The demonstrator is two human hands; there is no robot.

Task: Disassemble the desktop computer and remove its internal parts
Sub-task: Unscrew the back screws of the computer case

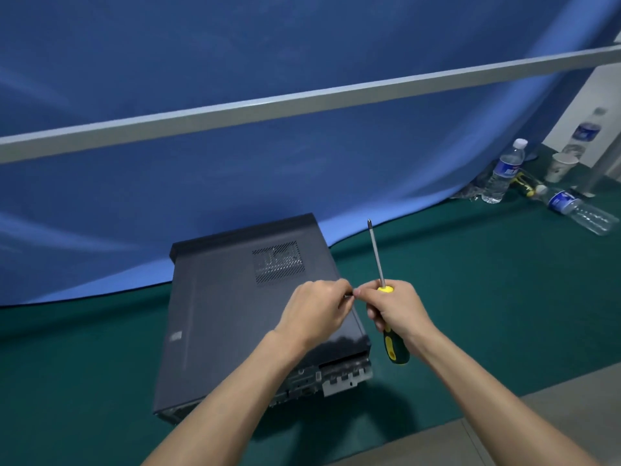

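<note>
- Left hand (316, 309): held above the right edge of the computer case, fingers curled, fingertips pinching a small dark item too small to identify.
- Right hand (393, 311): fist wrapped around the screwdriver (386, 297), whose yellow-and-green handle protrudes below the palm and whose metal shaft points up and away; fingertips meet those of the left hand.
- Computer case (228, 314): dark desktop unit lying flat on the green table cover (487, 297), side panel with vent grille uppermost, rear ports facing the viewer.
- Background: blue cloth (235, 146) behind a grey rail (302, 102); far right, water bottles (504, 173) and a paper cup (563, 166).
</note>
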